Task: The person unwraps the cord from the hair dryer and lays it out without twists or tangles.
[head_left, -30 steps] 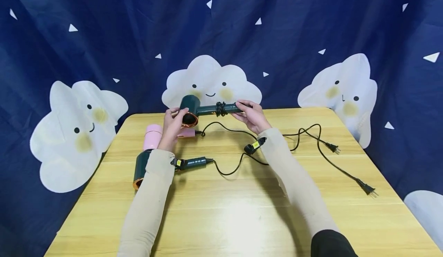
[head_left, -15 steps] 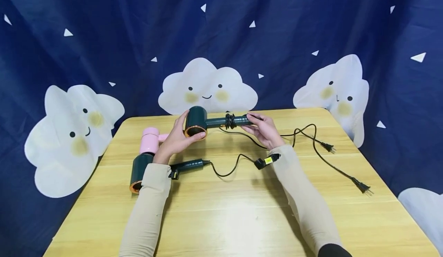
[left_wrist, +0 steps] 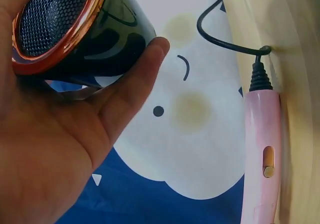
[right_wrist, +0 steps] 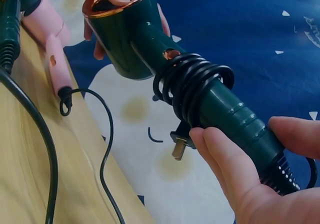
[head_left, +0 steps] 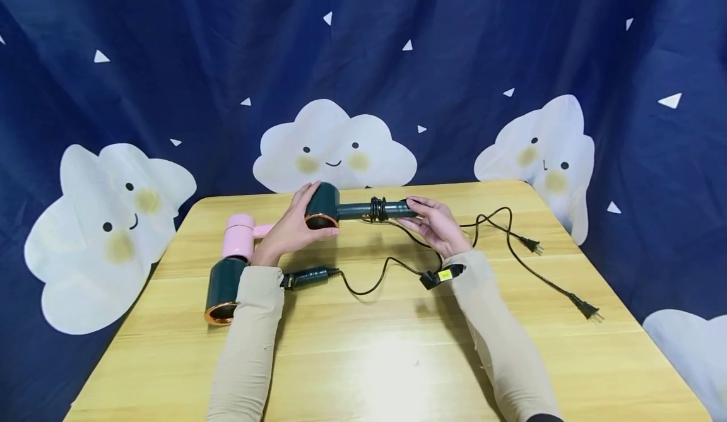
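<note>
In the head view, the cord-wrapped dryer (head_left: 348,211) overlapped the far edge of the desk (head_left: 346,346); left hand (head_left: 292,229) gripped its barrel (head_left: 324,201), right hand (head_left: 436,225) its handle (right_wrist: 240,119).

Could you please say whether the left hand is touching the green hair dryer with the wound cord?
Touching: the left wrist view shows the left hand gripping the green hair dryer around its wide end.

The table (head_left: 363,340) bears a pink hairdryer (head_left: 238,236), green hairdryer (head_left: 224,283) (plus cords (head_left: 360,294)).
</note>
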Motion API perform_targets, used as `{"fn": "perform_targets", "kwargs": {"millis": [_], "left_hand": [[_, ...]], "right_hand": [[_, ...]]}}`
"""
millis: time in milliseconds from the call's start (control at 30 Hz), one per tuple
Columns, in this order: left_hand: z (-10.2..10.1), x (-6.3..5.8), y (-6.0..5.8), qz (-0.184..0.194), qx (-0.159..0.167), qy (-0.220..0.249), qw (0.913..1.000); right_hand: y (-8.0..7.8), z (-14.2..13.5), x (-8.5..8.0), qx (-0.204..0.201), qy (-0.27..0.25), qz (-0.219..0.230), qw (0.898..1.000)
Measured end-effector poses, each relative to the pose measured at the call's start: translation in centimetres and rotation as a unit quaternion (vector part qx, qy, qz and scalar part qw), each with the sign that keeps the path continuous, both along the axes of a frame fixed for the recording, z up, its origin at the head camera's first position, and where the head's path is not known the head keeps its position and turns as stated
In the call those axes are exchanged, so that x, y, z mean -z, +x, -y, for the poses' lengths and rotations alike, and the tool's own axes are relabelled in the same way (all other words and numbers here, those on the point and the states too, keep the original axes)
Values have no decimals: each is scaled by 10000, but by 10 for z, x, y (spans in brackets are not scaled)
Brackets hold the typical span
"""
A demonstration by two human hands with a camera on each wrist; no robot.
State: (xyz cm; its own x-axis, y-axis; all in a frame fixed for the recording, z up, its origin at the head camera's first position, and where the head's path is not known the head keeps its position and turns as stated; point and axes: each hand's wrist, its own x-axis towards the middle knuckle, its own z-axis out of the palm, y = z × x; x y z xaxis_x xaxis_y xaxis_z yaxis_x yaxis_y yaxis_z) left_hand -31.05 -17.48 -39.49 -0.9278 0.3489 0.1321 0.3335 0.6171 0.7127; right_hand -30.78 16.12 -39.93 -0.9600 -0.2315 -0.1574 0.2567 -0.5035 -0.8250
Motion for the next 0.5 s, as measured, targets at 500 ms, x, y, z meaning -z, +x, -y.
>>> {"fn": "perform_targets", "kwargs": {"millis": [500], "left_hand": [[12, 0, -4, -120, 403, 194, 9989]], "right_hand": [[-2, -5, 4, -534, 353, -136, 9979]]}}
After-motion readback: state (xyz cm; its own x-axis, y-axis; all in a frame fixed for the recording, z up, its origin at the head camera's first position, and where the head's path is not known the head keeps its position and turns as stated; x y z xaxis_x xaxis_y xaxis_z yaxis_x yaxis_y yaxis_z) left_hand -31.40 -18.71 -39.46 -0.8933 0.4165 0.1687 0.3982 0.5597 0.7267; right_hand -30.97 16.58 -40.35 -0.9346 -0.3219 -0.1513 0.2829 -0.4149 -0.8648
